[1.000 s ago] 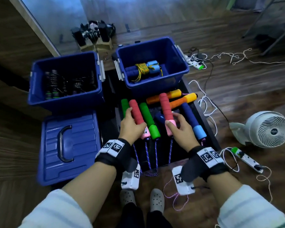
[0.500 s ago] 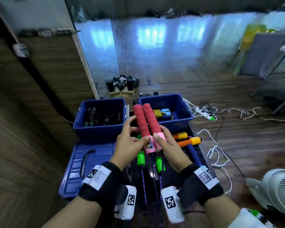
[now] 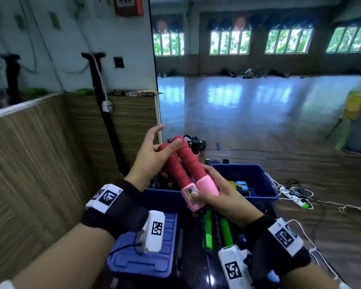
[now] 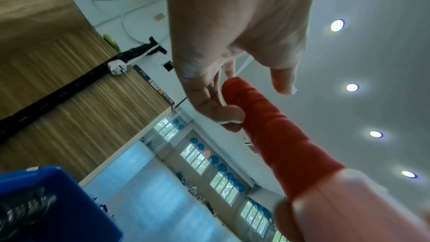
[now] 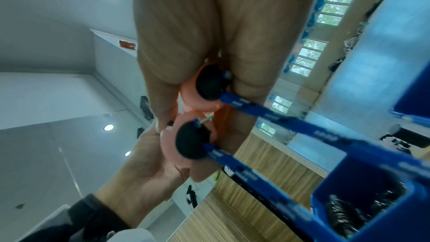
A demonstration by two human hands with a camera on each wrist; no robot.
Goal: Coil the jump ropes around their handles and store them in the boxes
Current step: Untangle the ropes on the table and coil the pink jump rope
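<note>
At the lower centre of the head view the right hand (image 3: 221,198) is closed around the pink end caps of the two red foam-wrapped jump-rope handles (image 3: 188,163), which a second ago lay on the dark counter (image 3: 193,257) and are now lifted, side by side, to centre frame. In the right wrist view the blue woven rope (image 5: 274,115) runs from both caps down toward the lower right, not yet coiled. Just above, the left hand (image 3: 152,155) touches the handles' upper ends with its lower fingers and thumb, the index finger pointing up, more a steadying touch than a grip. So the pair seems gathered and winding can begin. Below, green foam handles (image 3: 225,231) remain on the counter beside a blue plastic lid (image 3: 165,265); beyond, two blue plastic storage boxes (image 3: 258,178) wait.
</note>
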